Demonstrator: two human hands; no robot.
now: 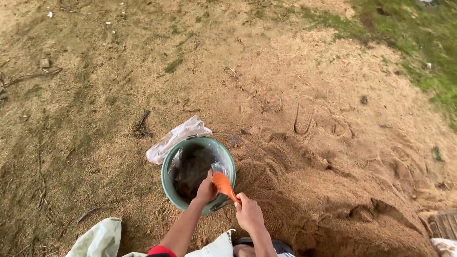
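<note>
A green bucket stands on sandy ground, lined with a clear plastic bag and holding dark soil. My left hand reaches into the bucket at its near rim and pinches the edge of the clear plastic bag. My right hand grips the handle of an orange scoop, whose blade points into the bucket next to my left hand.
A crumpled clear plastic bag lies behind the bucket. White sacks lie at the bottom edge near my arms. Loose sand with footprints and dug hollows spreads to the right. Grass borders the far right. Twigs lie at the left.
</note>
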